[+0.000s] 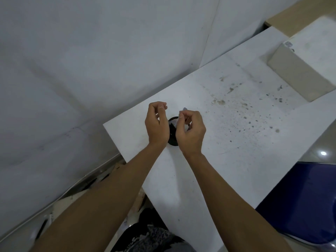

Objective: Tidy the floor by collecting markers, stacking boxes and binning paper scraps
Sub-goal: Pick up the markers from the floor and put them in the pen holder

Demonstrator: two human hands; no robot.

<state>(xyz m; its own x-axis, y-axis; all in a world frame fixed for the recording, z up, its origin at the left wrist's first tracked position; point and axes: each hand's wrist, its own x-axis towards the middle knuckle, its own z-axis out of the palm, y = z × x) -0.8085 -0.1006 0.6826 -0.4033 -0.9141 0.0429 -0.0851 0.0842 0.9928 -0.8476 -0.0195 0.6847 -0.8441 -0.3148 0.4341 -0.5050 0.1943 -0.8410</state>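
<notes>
Hands hover close together over the white table (209, 160), near its left corner. Left hand (157, 124) has its fingers curled, thumb against forefinger; whether anything sits between them I cannot tell. Right hand (190, 131) pinches a small bluish piece (185, 108) at its fingertips (marker cap or paper scrap, too small to say). Between and below the two hands stands a black round container (172, 138), something pale showing in its mouth. A pale box (298, 75) lies near the table's far right edge, beside dark specks. Cardboard scraps (116, 169) litter the floor beyond the left edge.
</notes>
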